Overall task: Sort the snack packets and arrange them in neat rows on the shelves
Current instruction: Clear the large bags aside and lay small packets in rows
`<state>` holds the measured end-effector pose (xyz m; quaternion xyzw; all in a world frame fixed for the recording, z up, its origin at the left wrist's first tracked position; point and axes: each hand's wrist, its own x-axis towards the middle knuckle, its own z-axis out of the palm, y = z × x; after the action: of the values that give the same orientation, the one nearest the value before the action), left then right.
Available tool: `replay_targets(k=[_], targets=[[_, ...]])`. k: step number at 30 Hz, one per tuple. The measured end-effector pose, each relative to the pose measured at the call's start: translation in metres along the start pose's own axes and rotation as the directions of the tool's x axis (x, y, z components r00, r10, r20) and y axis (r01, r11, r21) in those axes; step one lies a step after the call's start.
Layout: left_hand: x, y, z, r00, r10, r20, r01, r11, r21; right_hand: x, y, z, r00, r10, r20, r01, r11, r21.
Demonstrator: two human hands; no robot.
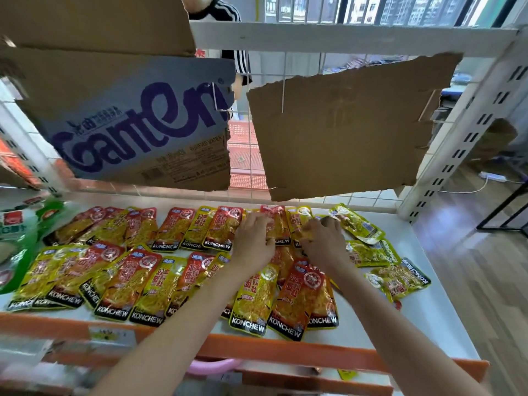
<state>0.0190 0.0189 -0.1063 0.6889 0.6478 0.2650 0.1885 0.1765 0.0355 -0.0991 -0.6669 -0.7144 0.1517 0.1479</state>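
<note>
Several red and yellow KONCHEW snack packets [120, 281] lie in two rough rows on a white shelf [423, 318] with an orange front edge. My left hand [253, 238] rests palm down on a red packet [275, 224] in the back row, fingers spread over it. Beside it, my right hand [324, 242] presses on a yellow packet [298, 221] in the same row. A few yellow packets [357, 224] lie askew at the right end of the shelf. Whether either hand is gripping a packet or only touching it is unclear.
Green snack bags [17, 241] sit at the shelf's left end. Torn cardboard sheets [343, 132] and a printed box panel [137, 130] hang on the wire back above. A white slotted upright [463, 138] stands at right. A person in a striped black top [228, 12] is behind the rack.
</note>
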Motion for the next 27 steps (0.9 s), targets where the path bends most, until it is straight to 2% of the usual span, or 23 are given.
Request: replay_targets(k=[2,4,7,10,13,16,20,23,25,27], targets=[[-0.012,0.001,0.000,0.990,0.120,0.068,-0.127,0.986,0.107,-0.008,-0.004,0.007,0.995,-0.075,0.064,0.074,0.997,0.018],[-0.019,-0.001,0.006,0.964,0.157,0.213,-0.209,0.947,0.245,-0.013,-0.007,0.014,0.992,-0.065,0.109,0.070,0.997,-0.043],[-0.024,-0.008,0.014,0.928,0.059,0.368,-0.179,0.936,0.302,-0.015,-0.011,0.020,0.993,0.016,0.121,0.006,0.984,-0.176],[-0.028,-0.011,0.018,0.939,0.043,0.341,-0.148,0.947,0.287,-0.012,-0.013,0.022,0.984,0.063,0.167,-0.034,0.984,-0.174],[-0.031,-0.010,0.020,0.957,0.033,0.289,-0.112,0.958,0.263,-0.007,-0.007,0.019,0.962,0.107,0.253,-0.098,0.994,-0.047],[-0.031,-0.012,0.023,0.967,0.020,0.254,-0.086,0.963,0.255,-0.009,0.004,0.016,0.955,0.048,0.292,-0.087,0.988,0.124],[-0.031,-0.011,0.026,0.975,0.017,0.221,-0.073,0.966,0.249,-0.021,0.013,0.012,0.968,-0.007,0.253,-0.093,0.919,0.384],[-0.031,-0.009,0.025,0.978,-0.008,0.209,-0.047,0.966,0.256,-0.033,0.015,0.013,0.991,-0.032,0.128,-0.040,0.851,0.523],[-0.032,-0.006,0.023,0.977,-0.020,0.214,-0.037,0.965,0.258,-0.040,0.014,0.015,1.000,0.026,0.016,-0.030,0.769,0.639],[-0.033,-0.005,0.023,0.971,-0.009,0.240,-0.059,0.959,0.276,-0.043,0.013,0.010,0.985,0.159,-0.059,-0.038,0.547,0.837]])
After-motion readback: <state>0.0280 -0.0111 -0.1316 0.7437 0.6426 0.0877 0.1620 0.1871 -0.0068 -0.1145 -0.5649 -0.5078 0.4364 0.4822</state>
